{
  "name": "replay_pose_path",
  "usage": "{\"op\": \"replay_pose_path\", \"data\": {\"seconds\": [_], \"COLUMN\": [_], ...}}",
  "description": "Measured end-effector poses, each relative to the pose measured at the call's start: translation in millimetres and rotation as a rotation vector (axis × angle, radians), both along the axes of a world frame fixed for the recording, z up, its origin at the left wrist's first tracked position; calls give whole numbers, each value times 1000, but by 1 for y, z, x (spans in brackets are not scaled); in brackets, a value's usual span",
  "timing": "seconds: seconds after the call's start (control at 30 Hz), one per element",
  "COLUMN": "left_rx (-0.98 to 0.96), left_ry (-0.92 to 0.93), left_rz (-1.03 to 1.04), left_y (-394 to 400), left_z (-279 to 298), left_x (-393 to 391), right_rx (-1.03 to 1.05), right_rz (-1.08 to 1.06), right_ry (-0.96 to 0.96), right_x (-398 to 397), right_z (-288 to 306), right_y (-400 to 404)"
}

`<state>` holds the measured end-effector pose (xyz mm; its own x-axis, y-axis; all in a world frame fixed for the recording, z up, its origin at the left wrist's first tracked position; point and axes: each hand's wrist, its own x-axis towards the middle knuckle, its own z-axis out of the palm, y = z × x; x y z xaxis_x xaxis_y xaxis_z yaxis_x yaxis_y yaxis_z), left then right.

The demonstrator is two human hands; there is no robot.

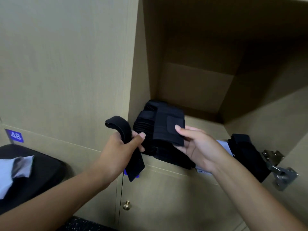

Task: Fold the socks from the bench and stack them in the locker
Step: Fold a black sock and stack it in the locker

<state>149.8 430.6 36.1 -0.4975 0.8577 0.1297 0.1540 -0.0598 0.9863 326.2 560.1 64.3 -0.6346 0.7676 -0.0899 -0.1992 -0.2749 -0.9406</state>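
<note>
- The left hand (122,145) is closed around a loose black sock (128,147), fingers and thumb wrapped about its middle; the sock's open cuff curls up above the fist and the toe end hangs down below it, in front of the locker's lower edge.
- The right hand (194,145) pinches a folded black sock (168,130) at its near corner, thumb on top and fingers underneath, holding it flat over the pile.
- That pile of black socks (146,129) sits at the front left of the open locker (196,90), against its left wall (several ribbed layers show along the side).
- A second dark stack (245,152) lies further right on the locker floor, just beside a pale blue cloth (223,145) that peeks out behind the right wrist.
- A metal hinge (280,169) is fixed at the right edge, next to the dark stack.
- Down at the left, a black bench (41,172) carries a pale blue and grey garment (13,170).
- A blue tag (15,135) reading 48 marks the closed door above the bench, and a brass knob (126,205) sits on the door below the locker.
</note>
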Motion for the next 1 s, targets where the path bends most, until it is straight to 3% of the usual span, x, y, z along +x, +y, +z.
{"op": "replay_pose_path", "data": {"seconds": [0.23,0.57,0.7,0.9,1.0], "left_rx": [-129,-172,-188,-187,-184], "left_ry": [-23,4,20,12,13], "left_rz": [-127,-149,-148,-148,-147], "left_y": [-13,-31,-37,-40,-40], "left_z": [-6,-15,-18,-18,-17], "left_x": [-3,-15,-26,-35,-35], "right_rx": [-167,-239,-96,470,506], "right_rz": [-85,-99,-155,-353,-396], "right_ry": [147,125,33,-439,-442], "right_x": [-45,-81,-84,-81,-80], "right_z": [17,18,15,4,0], "right_y": [19,29,27,34,37]}}
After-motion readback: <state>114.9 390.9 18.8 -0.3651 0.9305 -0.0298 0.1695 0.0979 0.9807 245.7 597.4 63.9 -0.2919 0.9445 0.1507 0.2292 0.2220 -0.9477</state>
